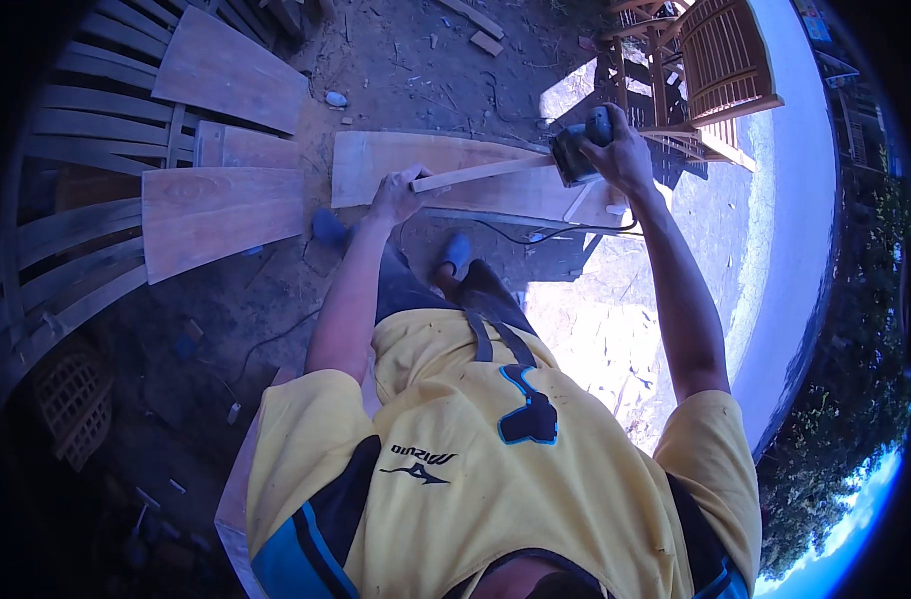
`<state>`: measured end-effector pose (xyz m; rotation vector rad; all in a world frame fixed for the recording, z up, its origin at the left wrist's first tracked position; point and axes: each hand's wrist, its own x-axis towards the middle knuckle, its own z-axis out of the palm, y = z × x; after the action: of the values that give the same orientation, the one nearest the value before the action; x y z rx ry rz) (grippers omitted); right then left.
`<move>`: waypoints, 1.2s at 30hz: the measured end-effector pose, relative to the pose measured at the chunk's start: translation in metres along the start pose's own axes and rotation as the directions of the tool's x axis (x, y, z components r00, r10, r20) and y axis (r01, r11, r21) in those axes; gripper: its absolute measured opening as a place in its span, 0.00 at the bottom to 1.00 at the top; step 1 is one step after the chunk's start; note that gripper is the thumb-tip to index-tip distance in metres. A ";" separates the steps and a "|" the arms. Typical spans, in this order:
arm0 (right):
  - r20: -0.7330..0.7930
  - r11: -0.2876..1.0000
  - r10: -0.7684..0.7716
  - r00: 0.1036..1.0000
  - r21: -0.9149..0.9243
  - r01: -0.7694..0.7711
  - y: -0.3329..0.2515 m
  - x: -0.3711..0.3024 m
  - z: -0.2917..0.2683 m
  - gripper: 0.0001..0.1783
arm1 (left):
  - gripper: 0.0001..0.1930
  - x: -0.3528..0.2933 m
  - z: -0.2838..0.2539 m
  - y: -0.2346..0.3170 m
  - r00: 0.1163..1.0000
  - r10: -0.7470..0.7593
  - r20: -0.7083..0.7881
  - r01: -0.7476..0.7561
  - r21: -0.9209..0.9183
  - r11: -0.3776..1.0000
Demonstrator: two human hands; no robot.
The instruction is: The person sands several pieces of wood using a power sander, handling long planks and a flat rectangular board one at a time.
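My left hand (396,198) is closed around the near-left end of a narrow wooden strip (485,173). The strip slants up to the right, above a wide pale plank (371,158). At its far right end, my right hand (625,155) grips a dark handheld power sander (575,158). The sander's base meets or overlaps the strip's end; its exact contact is hidden. A black cord (535,241) loops below the plank and up toward my right wrist. A small light piece of wood (578,203) lies on the plank near the sander.
Flat wooden boards (226,215) rest on a slatted wooden frame (86,140) at the left. Wooden chairs (725,60) stand at the upper right beside a pale wall (790,200). My feet in blue shoes (455,252) are just below the plank. Wood scraps (485,43) lie on the dirt.
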<state>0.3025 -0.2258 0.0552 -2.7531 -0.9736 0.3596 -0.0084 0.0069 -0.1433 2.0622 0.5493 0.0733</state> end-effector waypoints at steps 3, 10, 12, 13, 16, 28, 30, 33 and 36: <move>-0.075 0.988 -0.086 0.994 0.119 0.094 -0.076 -0.042 0.024 0.48 | 0.14 0.007 -0.013 0.004 0.990 -0.033 0.140 0.034 -0.003 0.999; 0.050 0.910 -0.333 0.941 0.277 0.308 -0.186 -0.131 0.068 0.54 | 0.19 0.011 -0.013 -0.045 0.871 -0.178 0.459 0.374 -0.383 0.845; -0.041 0.859 -0.409 0.912 0.318 0.400 -0.177 -0.144 0.087 0.53 | 0.22 0.016 -0.008 -0.042 0.771 -0.318 0.552 0.634 -0.619 0.463; -0.035 0.866 -0.403 0.914 0.309 0.394 -0.165 -0.146 0.094 0.53 | 0.22 0.020 -0.008 -0.032 0.844 -0.212 0.493 0.499 -0.576 0.647; -0.231 0.889 -0.322 0.918 0.259 0.377 -0.117 -0.143 0.097 0.52 | 0.22 0.018 -0.009 -0.034 0.926 0.026 0.377 0.147 -0.423 0.894; -0.460 0.889 -0.075 0.884 0.371 0.269 -0.083 -0.126 0.105 0.45 | 0.26 0.024 -0.018 -0.024 0.930 0.124 0.347 -0.087 -0.118 0.989; -0.348 0.876 -0.148 0.926 0.388 0.286 -0.124 -0.144 0.111 0.48 | 0.33 0.023 -0.019 -0.021 0.912 0.222 0.346 -0.196 -0.110 0.974; -0.156 0.872 -0.316 0.936 0.340 0.351 -0.163 -0.158 0.101 0.52 | 0.30 0.022 -0.020 -0.030 0.856 0.058 0.514 0.275 -0.547 0.791; -0.127 0.885 -0.304 0.944 0.329 0.330 -0.155 -0.157 0.098 0.53 | 0.28 0.013 -0.026 -0.005 0.872 0.089 0.481 0.212 -0.536 0.817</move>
<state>0.0647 -0.1971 0.0288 -2.2296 -1.1904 0.3358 -0.0055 0.0356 -0.1357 1.3812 0.2304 -0.2892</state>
